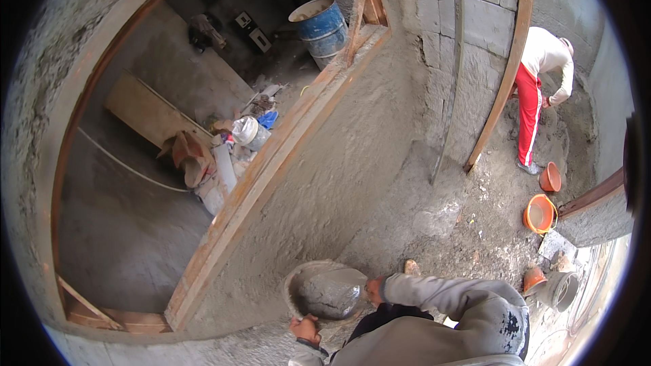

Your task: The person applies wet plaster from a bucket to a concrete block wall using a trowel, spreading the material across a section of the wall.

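Observation:
A round basin (pixel 290 293) with wet grey mortar (pixel 322 297) in it is right in front of me, close to the rough plastered wall. My left hand (pixel 305 329) is closed on the basin's near rim. At the basin's right side my right hand (pixel 374 291) is closed around the handle of a trowel (pixel 349 276), most of which the fingers hide. The trowel's grey, mortar-smeared blade reaches left over the mortar.
A wooden window frame (pixel 271 176) opens left onto a room with a blue drum (pixel 322 30) and debris. A wooden post (pixel 505 88) stands ahead. Far right, a co-worker (pixel 536 88) bends over. Orange buckets (pixel 540 214) and a grey bucket (pixel 561 290) stand at right.

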`<act>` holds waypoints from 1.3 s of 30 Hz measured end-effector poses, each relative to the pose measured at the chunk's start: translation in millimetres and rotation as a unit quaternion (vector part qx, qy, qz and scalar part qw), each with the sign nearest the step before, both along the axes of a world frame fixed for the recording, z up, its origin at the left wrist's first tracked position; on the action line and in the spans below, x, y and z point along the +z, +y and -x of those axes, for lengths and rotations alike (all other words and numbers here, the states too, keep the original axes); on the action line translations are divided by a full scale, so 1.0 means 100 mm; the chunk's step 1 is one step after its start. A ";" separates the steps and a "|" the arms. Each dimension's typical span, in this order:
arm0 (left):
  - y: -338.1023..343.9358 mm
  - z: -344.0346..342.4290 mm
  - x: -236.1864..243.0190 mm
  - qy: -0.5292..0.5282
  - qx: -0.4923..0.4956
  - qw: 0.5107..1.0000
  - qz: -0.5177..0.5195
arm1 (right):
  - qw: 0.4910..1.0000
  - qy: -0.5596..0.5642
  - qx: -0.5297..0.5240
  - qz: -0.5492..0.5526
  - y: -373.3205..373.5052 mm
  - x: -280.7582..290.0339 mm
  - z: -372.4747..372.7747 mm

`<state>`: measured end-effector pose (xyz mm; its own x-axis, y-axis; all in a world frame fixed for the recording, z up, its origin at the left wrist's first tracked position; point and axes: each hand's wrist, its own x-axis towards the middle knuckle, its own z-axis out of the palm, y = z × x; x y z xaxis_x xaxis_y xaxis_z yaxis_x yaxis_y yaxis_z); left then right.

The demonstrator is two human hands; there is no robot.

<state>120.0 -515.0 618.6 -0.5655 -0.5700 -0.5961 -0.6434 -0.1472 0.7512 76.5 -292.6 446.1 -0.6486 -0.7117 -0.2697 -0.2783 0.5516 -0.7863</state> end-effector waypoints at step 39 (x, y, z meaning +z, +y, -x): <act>-0.77 0.11 -0.34 -0.031 -0.046 0.998 -0.013 | 0.315 0.498 -0.807 -0.044 1.73 0.88 1.98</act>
<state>109.0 -591.9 584.9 -0.5762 -0.5013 -0.6455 -0.6998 -0.1052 0.7065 -121.4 -119.7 534.3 0.0587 0.7434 0.6663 0.3361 0.6138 -0.7144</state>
